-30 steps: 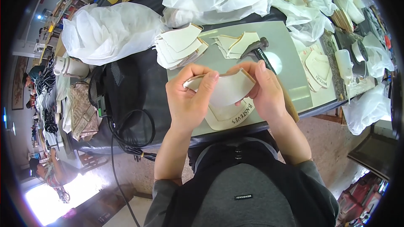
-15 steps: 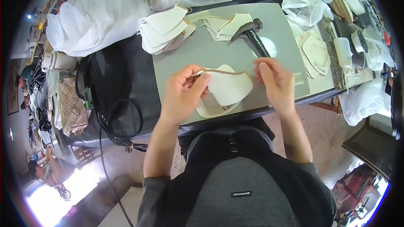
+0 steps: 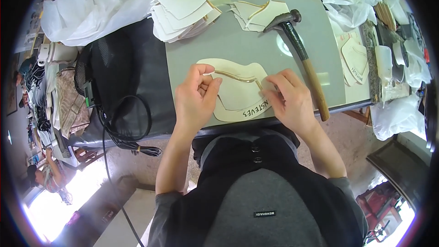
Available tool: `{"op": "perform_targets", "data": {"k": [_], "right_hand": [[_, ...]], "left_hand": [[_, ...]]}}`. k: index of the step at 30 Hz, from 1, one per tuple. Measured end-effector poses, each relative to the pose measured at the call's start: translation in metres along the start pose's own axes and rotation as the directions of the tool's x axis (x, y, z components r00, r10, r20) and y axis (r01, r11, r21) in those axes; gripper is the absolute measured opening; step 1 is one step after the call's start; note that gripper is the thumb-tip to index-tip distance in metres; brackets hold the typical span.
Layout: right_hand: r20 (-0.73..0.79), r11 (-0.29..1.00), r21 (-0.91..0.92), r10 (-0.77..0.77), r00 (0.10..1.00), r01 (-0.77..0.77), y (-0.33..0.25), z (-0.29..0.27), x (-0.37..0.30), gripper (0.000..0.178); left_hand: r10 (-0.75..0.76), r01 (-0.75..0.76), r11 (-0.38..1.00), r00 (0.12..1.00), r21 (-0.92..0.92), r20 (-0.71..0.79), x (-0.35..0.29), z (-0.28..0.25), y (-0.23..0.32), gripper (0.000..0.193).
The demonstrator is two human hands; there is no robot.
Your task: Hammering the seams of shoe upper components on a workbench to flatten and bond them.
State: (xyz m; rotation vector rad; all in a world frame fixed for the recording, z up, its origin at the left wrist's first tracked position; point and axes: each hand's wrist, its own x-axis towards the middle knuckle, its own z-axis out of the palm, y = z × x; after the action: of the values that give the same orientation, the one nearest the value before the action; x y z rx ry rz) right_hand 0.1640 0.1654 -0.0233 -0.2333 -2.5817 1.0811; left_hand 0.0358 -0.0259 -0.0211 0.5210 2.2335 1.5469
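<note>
A white cut piece (image 3: 240, 91) with a brown strip along its upper edge is stretched between my hands. It lies over a larger cream template (image 3: 215, 65) bearing dark handwriting. My left hand (image 3: 195, 103) is closed at the piece's left corner, thumb and forefinger near the strip's end. At the right corner, my right hand (image 3: 290, 103) pinches the edge with thumb and fingers. Beyond my right hand lies a hammer (image 3: 299, 50), its dark head pointing away and wooden handle reaching the board's near edge.
On the grey board (image 3: 190, 55) sit a larger stack of white pieces (image 3: 180, 13) and a smaller one (image 3: 260, 16). Plastic bags (image 3: 105, 4) line the back. At left are a black mesh bag (image 3: 107, 59) and coiled cable (image 3: 137, 123). Cream patterns (image 3: 354, 61) and a bottle (image 3: 383, 61) stand right.
The white piece has been lowered and tilted over the template, showing more of its strip. My right hand has moved left onto its right corner. The view has shifted, revealing the whole hammer handle.
</note>
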Motion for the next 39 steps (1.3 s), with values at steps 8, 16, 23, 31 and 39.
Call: {"op": "perform_targets", "data": {"k": [8, 16, 23, 31, 39], "right_hand": [[0.028, 1.0, 0.0, -0.026, 0.999, 0.026, -0.005, -0.008, 0.003, 0.035], [0.032, 0.99, -0.04, -0.137, 0.99, 0.138, -0.012, 0.0, 0.001, 0.041], [0.179, 0.966, -0.17, -0.163, 0.97, 0.194, -0.012, -0.001, 0.005, 0.038], [0.232, 0.962, -0.184, -0.156, 0.96, 0.201, -0.015, -0.003, 0.004, 0.037], [0.253, 0.914, -0.282, -0.223, 0.941, 0.292, -0.016, 0.0, 0.005, 0.033]], "left_hand": [[-0.042, 0.042, 0.999, 0.999, 0.025, -0.007, -0.001, 0.002, 0.007, 0.018], [0.014, -0.014, 0.993, 1.0, 0.116, 0.001, 0.0, 0.001, 0.008, 0.018], [0.067, -0.074, 0.972, 0.997, 0.225, 0.038, 0.003, 0.001, 0.015, 0.018], [-0.057, 0.012, 0.975, 0.978, 0.223, 0.199, 0.006, -0.006, 0.022, 0.022], [0.467, -0.582, 0.598, 0.812, 0.551, 0.351, -0.005, 0.0, -0.002, 0.047]]}}
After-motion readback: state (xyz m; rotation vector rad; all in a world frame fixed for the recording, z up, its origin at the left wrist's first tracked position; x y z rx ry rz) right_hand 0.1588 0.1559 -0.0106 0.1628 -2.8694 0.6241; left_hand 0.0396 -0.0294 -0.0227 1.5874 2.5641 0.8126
